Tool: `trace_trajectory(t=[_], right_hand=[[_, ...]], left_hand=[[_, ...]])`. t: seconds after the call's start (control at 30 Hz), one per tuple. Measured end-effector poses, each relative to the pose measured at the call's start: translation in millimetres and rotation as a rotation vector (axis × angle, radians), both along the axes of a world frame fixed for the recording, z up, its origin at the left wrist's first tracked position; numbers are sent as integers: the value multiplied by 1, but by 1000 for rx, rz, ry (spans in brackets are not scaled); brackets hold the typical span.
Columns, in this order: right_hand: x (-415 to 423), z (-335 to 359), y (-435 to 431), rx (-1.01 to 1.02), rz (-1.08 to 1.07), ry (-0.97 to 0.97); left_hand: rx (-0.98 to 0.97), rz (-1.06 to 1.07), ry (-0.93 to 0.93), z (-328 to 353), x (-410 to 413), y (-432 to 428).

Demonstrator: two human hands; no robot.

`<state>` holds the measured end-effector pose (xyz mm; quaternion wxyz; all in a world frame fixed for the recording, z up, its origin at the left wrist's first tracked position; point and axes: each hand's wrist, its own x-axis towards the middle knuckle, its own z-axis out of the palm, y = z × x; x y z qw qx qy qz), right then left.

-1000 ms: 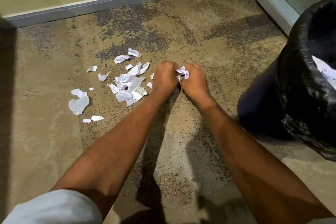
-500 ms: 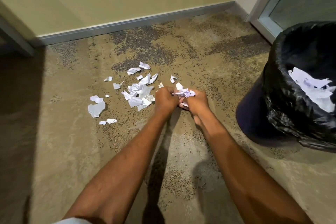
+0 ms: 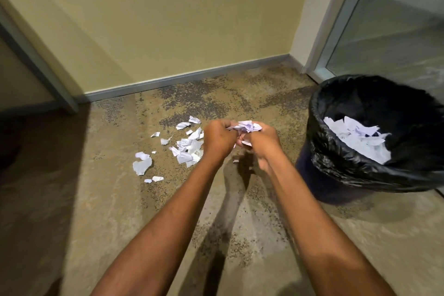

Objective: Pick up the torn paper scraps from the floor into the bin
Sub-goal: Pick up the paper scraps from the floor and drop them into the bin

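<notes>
My left hand (image 3: 217, 138) and my right hand (image 3: 263, 140) are pressed together above the carpet, both closed around a crumpled bunch of white paper scraps (image 3: 245, 126). To their left, several torn white scraps (image 3: 186, 151) lie scattered on the floor, with a larger piece (image 3: 141, 166) further left. One small scrap (image 3: 236, 161) lies on the carpet just below my hands. A bin lined with a black bag (image 3: 319, 127) stands at the right, with white paper (image 3: 358, 138) inside it.
A yellow wall with a grey skirting board (image 3: 187, 78) runs behind the scraps. A glass door with a pale frame (image 3: 336, 31) rises behind the bin. A grey post (image 3: 48, 74) slants down at the left, with dark shadow beside it.
Both hands have risen off the carpet together with the bunch of scraps, and my view has tilted upward, showing more wall and the whole bin.
</notes>
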<state>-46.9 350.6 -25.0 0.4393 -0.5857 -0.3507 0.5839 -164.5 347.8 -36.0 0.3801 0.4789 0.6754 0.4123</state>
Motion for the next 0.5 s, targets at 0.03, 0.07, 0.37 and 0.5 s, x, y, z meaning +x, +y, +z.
trace_trajectory(t=[0.03,0.07,0.37,0.5], right_hand=[[3,14,0,40,-7,8],[6,29,-1,80,-18,25],[56,132,-14,293,-180,273],[111,152,-22,358,-231,248]], left_hand=[[27,-3,2,15,3,1],[61,-4,6,30,7,3],[359,-52,-37,134,75,0],[369,-136,-159,153,124,-1]])
